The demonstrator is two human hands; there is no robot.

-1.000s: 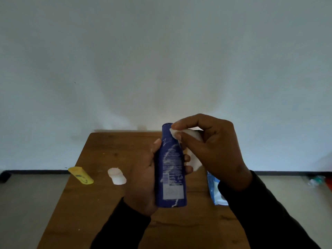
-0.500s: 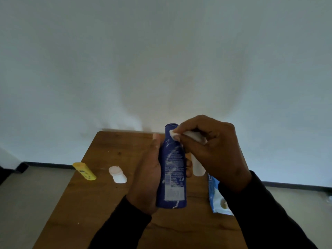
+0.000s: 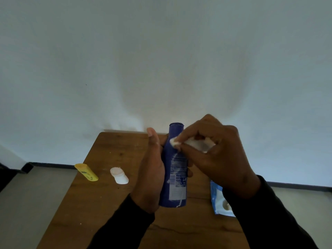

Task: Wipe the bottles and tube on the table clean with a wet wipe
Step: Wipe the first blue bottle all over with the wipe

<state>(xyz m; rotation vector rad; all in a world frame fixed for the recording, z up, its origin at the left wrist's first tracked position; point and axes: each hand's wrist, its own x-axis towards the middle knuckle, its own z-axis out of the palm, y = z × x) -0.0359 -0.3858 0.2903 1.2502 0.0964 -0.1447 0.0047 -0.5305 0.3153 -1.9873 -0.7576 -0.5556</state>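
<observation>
tube [image 3: 86,172] left of jar [image 3: 119,177] | pack [image 3: 219,200] right | on table [image 3: 93,209]

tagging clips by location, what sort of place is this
Probably a plain room in a home or studio, sparsely furnished: a wooden table against a bare white wall, a grey floor with a dark skirting line, toiletry bottles lying about.

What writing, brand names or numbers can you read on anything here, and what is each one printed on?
Nothing here reads clearly enough to quote.
Blue bottle, held in the left hand: white label with lines of print, too small and blurred to read.
Yellow tube lying on the table: a dark mark, unreadable.
White bottle: no print visible.
Blue wipe pack: no legible text.
</observation>
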